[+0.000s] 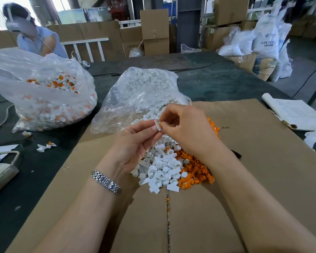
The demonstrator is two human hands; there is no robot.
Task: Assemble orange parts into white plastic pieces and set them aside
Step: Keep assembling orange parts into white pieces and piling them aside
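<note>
Mid-batch: both hands, left hand and right hand, pinch one small white plastic piece above the cardboard; large loose pile of white pieces and orange parts remains, clear bag of assembled units partly filled.

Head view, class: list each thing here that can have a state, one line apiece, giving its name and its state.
left hand: raised, pinching the white piece
right hand: raised, fingers curled at the white piece
white piece: held between both hands
bag of white parts: open, spilling onto the cardboard
bag of assembled parts: open, well filled
loose white pile: heaped on the cardboard
orange pile: heaped beside the white pile
notebook: lying open
</note>
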